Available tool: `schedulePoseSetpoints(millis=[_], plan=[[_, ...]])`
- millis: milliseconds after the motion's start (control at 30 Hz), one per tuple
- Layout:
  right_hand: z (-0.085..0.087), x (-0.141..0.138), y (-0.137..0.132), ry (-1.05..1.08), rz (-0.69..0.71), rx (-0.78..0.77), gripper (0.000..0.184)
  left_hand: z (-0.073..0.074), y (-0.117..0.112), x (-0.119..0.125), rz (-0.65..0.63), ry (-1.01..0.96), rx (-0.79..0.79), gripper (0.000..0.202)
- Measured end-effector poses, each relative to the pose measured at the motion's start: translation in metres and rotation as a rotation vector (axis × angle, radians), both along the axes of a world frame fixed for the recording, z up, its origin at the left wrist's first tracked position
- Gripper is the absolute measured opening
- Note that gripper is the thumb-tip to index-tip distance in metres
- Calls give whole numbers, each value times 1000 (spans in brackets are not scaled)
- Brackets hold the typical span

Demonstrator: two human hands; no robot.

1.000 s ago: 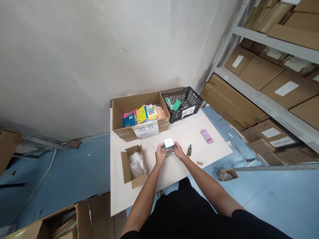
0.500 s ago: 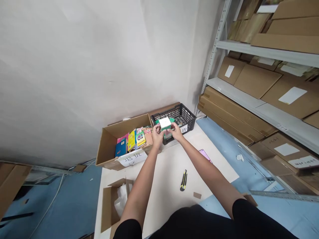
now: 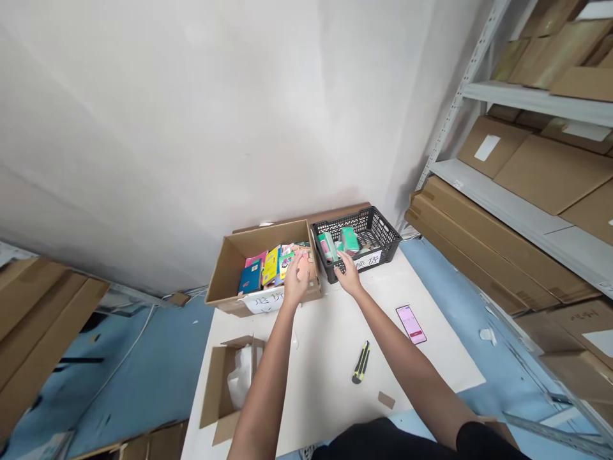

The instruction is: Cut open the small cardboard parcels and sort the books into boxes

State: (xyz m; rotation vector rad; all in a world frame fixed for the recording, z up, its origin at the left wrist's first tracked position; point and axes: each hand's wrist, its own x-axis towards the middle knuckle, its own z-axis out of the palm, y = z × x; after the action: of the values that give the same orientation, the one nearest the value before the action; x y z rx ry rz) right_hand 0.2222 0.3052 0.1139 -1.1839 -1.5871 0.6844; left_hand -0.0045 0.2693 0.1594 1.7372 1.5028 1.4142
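The green-white box point(image 3: 328, 248) has gone from between your hands, which now stand further apart. Your left hand point(image 3: 297, 279), fingers spread and empty, is over the front of the carton point(image 3: 221, 276). Your right hand point(image 3: 348, 275), also empty, fingers loosely parted, is at the crate's point(image 3: 390, 252) near rim; best lift clear so nothing catches. Beyond, most likely your box lies by the crate's left wall, pale on top, pink-marked, beside a greener box point(image 3: 350, 239).
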Motion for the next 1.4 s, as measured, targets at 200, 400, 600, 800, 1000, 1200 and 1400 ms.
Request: schedulePoseSetpoints(millis=[200,400,600,800,1000,1200,1400], plan=[[-13,-79,-91,-97,119,-18,62,-49,-112,-109,110,43,-135,51],[-51,-185,-184,-142,234,-142,59,-122,-233,-224,126,206,-321,34],[-96,-294,-286,-262,556,-242,51,-177,-337,-277,32,392,-566,37],[-118,-321,-343,-740,600,-263,45,-208,-378,-271,-11,306,-528,27],[-124,-276,-350,-817,336,-452,46,-189,-366,-231,51,238,-411,14],[-103,-174,-359,-603,90,-265,14,-150,-338,-149,-125,286,-281,13],[-74,-15,-395,-464,-344,-238,10,-115,-296,18,-442,243,-154,8]])
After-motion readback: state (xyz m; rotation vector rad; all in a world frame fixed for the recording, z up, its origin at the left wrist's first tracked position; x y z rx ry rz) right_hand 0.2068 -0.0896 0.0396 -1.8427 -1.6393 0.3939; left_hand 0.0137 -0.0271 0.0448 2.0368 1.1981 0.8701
